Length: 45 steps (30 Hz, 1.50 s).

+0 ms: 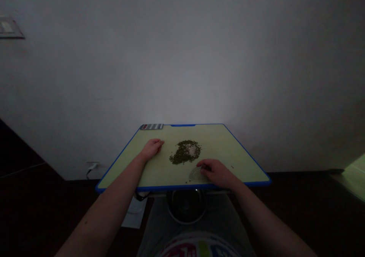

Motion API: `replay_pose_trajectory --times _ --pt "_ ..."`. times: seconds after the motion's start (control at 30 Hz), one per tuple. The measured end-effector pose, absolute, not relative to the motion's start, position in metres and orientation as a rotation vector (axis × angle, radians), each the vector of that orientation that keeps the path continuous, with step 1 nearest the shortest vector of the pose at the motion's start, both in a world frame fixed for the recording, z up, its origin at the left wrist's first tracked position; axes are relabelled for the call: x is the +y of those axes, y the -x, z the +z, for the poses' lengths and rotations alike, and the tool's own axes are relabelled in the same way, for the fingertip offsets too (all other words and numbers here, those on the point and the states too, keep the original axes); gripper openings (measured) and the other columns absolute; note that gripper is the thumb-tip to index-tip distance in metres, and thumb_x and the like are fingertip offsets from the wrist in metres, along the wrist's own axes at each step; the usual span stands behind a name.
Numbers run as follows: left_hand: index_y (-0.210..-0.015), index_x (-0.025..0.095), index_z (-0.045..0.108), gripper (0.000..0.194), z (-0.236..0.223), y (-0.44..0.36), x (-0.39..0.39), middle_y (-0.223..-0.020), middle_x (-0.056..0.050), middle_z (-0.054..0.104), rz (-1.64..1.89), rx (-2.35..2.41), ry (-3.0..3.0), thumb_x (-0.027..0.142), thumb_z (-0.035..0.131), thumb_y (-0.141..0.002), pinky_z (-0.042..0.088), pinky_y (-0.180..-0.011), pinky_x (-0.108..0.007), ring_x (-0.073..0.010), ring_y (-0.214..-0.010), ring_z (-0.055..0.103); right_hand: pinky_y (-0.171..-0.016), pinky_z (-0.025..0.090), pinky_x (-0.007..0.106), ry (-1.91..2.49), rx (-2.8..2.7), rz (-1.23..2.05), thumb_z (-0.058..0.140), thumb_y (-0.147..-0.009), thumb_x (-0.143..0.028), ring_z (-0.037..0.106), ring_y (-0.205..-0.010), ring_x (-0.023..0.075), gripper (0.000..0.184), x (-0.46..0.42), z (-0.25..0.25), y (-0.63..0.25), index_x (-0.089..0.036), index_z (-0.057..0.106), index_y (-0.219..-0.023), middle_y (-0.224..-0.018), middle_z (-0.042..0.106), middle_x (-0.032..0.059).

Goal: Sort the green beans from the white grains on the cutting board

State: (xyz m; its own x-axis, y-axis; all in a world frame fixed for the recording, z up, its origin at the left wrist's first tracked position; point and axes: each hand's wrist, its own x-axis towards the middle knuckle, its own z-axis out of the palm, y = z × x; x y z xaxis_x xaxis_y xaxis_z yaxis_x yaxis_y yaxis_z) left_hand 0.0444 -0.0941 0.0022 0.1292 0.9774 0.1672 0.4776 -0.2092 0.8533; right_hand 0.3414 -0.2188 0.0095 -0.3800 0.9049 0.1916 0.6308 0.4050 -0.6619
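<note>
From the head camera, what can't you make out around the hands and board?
Clear dish: right hand covers part of it.
Grains: too small to identify.
Striped packet: too small and dim to read.
Round object: dark, partly hidden by the board.

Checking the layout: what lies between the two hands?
In the head view, a pile of green seeds lies between the left hand and right hand.

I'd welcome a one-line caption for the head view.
Left hand and right hand flank green seeds on a blue-edged board.
</note>
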Motion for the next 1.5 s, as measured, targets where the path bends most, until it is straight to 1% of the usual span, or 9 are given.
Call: replay_pose_trajectory --times 0.2,0.3,0.47,0.57,0.93,1.0,1.17,1.5 --pt "-0.049 0.018 0.044 0.038 -0.001 -0.044 -0.091 -0.038 0.004 0.041 1.012 1.387 -1.733 0.048 0.048 -0.072 0.027 -0.043 -0.024 -0.0087 -0.037 0.034 -0.072 0.044 0.028 1.264 -2.168 0.724 0.049 -0.075 -0.019 0.059 -0.08 0.0164 0.028 -0.225 0.012 -0.341 -0.017 0.065 -0.099 -0.092 0.067 0.0059" --pt "-0.048 0.018 0.044 0.038 0.002 -0.046 -0.093 -0.038 0.005 0.041 1.018 1.384 -1.736 0.048 0.049 -0.071 0.028 -0.043 -0.024 -0.0086 -0.037 0.035 -0.07 0.044 0.027 1.262 -2.163 0.715 0.05 -0.075 -0.019 0.059 -0.078 0.016 0.029 -0.222 0.011 -0.338 -0.017 0.065 -0.1 -0.091 0.067 0.0056" --pt "-0.047 0.018 0.043 0.038 0.005 -0.047 -0.096 -0.037 0.004 0.04 1.019 1.379 -1.752 0.046 0.049 -0.071 0.028 -0.044 -0.024 -0.0085 -0.038 0.034 -0.068 0.043 0.026 1.255 -2.163 0.661 0.05 -0.075 -0.019 0.058 -0.075 0.0154 0.028 -0.213 0.01 -0.328 -0.017 0.065 -0.1 -0.087 0.066 0.0053" --pt "-0.047 0.018 0.043 0.037 0.004 -0.047 -0.095 -0.038 0.004 0.041 1.021 1.377 -1.747 0.046 0.049 -0.071 0.027 -0.044 -0.024 -0.0086 -0.038 0.035 -0.066 0.042 0.025 1.239 -2.196 0.681 0.051 -0.075 -0.018 0.057 -0.071 0.0145 0.027 -0.211 0.01 -0.323 -0.018 0.065 -0.098 -0.081 0.066 0.0042" --pt "-0.048 0.017 0.044 0.039 0.001 -0.045 -0.093 -0.038 0.005 0.041 1.017 1.394 -1.753 0.048 0.048 -0.071 0.027 -0.044 -0.024 -0.0083 -0.037 0.034 -0.072 0.043 0.027 1.256 -2.146 0.688 0.049 -0.076 -0.018 0.058 -0.078 0.0155 0.026 -0.219 0.008 -0.34 -0.018 0.065 -0.097 -0.093 0.066 0.0054" --pt "-0.048 0.017 0.044 0.039 0.0 -0.045 -0.093 -0.038 0.005 0.04 1.011 1.389 -1.75 0.048 0.048 -0.072 0.027 -0.043 -0.024 -0.0083 -0.037 0.033 -0.071 0.043 0.027 1.257 -2.157 0.69 0.05 -0.076 -0.018 0.058 -0.078 0.0156 0.026 -0.22 0.008 -0.34 -0.018 0.065 -0.097 -0.091 0.066 0.0055" --pt "-0.048 0.018 0.043 0.037 0.003 -0.046 -0.095 -0.038 0.005 0.041 1.017 1.372 -1.737 0.045 0.048 -0.073 0.027 -0.043 -0.024 -0.0081 -0.037 0.034 -0.064 0.043 0.025 1.242 -2.189 0.74 0.05 -0.076 -0.019 0.057 -0.07 0.0141 0.027 -0.219 0.012 -0.332 -0.017 0.064 -0.099 -0.083 0.066 0.0044" --pt "-0.047 0.018 0.044 0.039 0.001 -0.044 -0.093 -0.038 0.004 0.04 1.006 1.432 -1.783 0.047 0.047 -0.073 0.028 -0.044 -0.024 -0.0088 -0.038 0.035 -0.068 0.044 0.026 1.183 -2.188 0.786 0.051 -0.076 -0.018 0.058 -0.076 0.015 0.027 -0.22 0.011 -0.334 -0.017 0.064 -0.099 -0.088 0.066 0.005"
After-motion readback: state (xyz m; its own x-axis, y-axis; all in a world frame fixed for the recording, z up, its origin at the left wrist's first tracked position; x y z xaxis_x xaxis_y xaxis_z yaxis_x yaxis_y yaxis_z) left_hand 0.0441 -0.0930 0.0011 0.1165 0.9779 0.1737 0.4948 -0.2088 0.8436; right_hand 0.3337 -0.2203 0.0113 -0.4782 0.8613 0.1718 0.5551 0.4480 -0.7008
